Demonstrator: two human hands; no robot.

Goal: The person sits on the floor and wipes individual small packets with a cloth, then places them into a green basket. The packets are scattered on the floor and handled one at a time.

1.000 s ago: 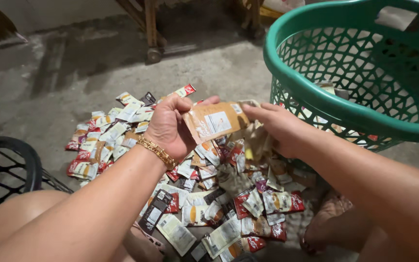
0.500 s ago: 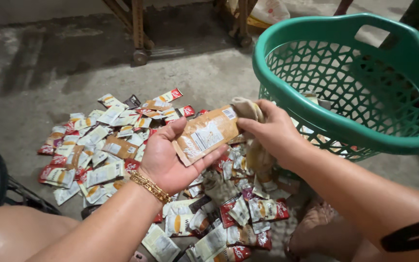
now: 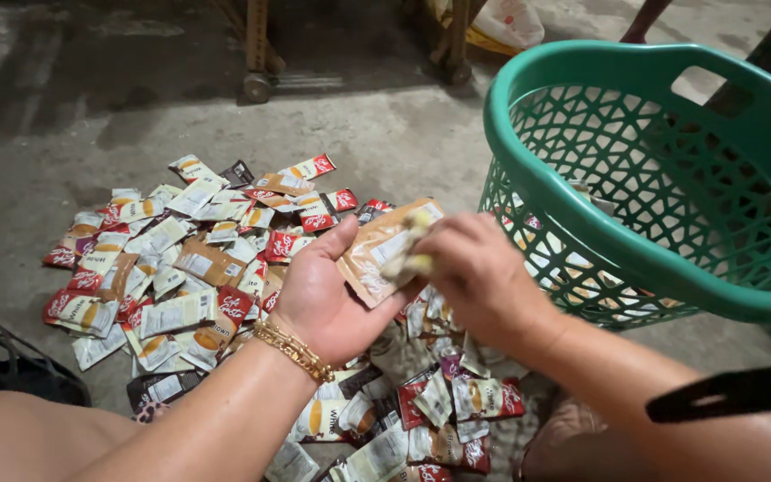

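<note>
The step in hand looks like working one sachet out of the heap: a flat tan foil sachet with a pale label (image 3: 384,253) lies across the open left hand (image 3: 327,299), above the floor and just left of the basket. The left hand is turned palm up, wrist with a gold chain bracelet (image 3: 294,351) toward the camera, thumb raised along the sachet's near edge and fingers spread flat beneath it, so it cradles the packet more than it grips it. The right hand (image 3: 479,277) comes in from the right, back upward, with its fingers (image 3: 414,243) bunched and pressed onto the sachet's upper right corner; they are blurred, so whether they pinch the foil or rub it I cannot tell.

Beneath both hands a heap of small red, white and brown foil sachets (image 3: 198,268) spreads over the grey concrete floor (image 3: 64,116). A green plastic lattice laundry basket (image 3: 582,232) stands just right of the hands, a few packets showing through its wall.

Any next move would seem to call for a firm pinch at that corner while the left palm stays level.
</note>
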